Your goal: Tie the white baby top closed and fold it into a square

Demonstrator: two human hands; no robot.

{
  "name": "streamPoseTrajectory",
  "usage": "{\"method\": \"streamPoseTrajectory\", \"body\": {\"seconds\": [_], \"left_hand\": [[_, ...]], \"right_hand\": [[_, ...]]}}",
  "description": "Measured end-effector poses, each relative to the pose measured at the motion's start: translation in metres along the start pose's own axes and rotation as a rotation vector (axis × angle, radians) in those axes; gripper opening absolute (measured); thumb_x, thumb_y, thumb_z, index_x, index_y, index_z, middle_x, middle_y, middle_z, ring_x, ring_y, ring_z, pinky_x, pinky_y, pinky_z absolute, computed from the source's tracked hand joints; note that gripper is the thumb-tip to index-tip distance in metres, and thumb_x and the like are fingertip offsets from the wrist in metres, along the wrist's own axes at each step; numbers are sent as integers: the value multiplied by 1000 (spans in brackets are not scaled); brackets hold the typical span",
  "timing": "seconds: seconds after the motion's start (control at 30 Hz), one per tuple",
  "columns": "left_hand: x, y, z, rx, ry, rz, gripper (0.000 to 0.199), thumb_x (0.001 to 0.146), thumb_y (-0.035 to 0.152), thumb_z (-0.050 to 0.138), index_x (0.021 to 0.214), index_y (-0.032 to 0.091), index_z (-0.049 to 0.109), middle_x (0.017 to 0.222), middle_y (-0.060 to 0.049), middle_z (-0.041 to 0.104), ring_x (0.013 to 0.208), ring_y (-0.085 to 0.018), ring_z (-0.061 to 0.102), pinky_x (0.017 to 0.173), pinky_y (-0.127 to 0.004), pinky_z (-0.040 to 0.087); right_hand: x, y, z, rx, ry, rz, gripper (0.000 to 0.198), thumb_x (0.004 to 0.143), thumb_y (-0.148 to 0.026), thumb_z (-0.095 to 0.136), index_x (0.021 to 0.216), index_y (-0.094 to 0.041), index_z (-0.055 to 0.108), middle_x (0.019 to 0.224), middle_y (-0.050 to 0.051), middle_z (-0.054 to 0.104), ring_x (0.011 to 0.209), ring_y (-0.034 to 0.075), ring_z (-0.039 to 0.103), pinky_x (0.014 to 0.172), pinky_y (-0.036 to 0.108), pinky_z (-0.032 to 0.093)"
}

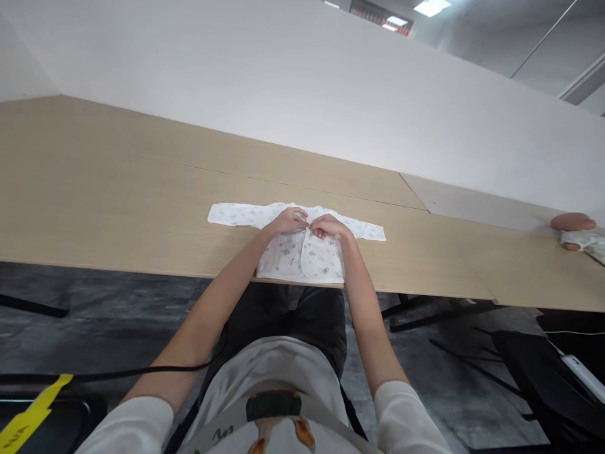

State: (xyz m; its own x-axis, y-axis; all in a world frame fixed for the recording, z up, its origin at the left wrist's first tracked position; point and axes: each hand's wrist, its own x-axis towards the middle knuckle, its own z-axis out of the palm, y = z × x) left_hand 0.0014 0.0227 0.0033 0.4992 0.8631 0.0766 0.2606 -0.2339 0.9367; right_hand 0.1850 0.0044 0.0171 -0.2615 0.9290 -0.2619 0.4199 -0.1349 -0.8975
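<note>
A small white baby shirt [286,252] with a tiny printed pattern lies flat near the table's front edge, its long sleeves spread to both sides. My left hand [289,221] is on the upper front of the shirt, its fingers pinched on the cloth at the front opening. Close beside it, my right hand [328,226] has curled fingers that pinch the other side of the same opening. The fingertips of both hands nearly meet over the middle of the chest. Whatever small fastening may be between them is hidden.
The shirt rests on a long light-wood table [118,189] with a white partition [283,82] behind it. Another person's hand [573,222] and some patterned cloth [586,243] are at the far right. A black chair [534,366] stands below right; a black cable [142,371] crosses my left arm.
</note>
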Motion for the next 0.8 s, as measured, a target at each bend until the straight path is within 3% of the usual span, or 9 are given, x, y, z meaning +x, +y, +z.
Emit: {"method": "streamPoseTrajectory", "body": {"seconds": [0.3, 0.53, 0.7, 0.8], "left_hand": [[2, -3, -2, 76, -36, 25, 41, 69, 34, 73, 102, 14, 61, 76, -5, 67, 64, -13, 59, 59, -23, 44], [3, -8, -2, 261, -29, 66, 35, 70, 28, 64, 103, 16, 62, 84, -4, 69, 77, -17, 63, 67, -24, 46], [-2, -8, 3, 401, 54, 163, 39, 72, 22, 55, 111, 17, 59, 79, -2, 67, 73, -16, 60, 66, -25, 44], [-11, -9, 1, 460, 120, 231, 29, 73, 26, 55, 100, 16, 63, 73, -1, 64, 66, -15, 55, 62, -24, 40]], "right_hand": [[-3, -7, 2, -10, 41, 60, 26, 70, -10, 58, 47, -16, 47, 40, -2, 46, 37, 6, 39, 36, 17, 33], [3, 3, -1, -35, 27, 45, 15, 71, -14, 65, 58, -13, 57, 44, -1, 51, 39, 7, 46, 38, 17, 38], [5, 9, 1, -108, 62, 19, 11, 72, -18, 68, 66, -13, 60, 48, -1, 55, 41, 8, 50, 41, 18, 41], [-7, 10, 8, -157, 114, -64, 19, 74, -28, 68, 66, -14, 57, 49, -1, 54, 41, 7, 47, 41, 18, 38]]}}
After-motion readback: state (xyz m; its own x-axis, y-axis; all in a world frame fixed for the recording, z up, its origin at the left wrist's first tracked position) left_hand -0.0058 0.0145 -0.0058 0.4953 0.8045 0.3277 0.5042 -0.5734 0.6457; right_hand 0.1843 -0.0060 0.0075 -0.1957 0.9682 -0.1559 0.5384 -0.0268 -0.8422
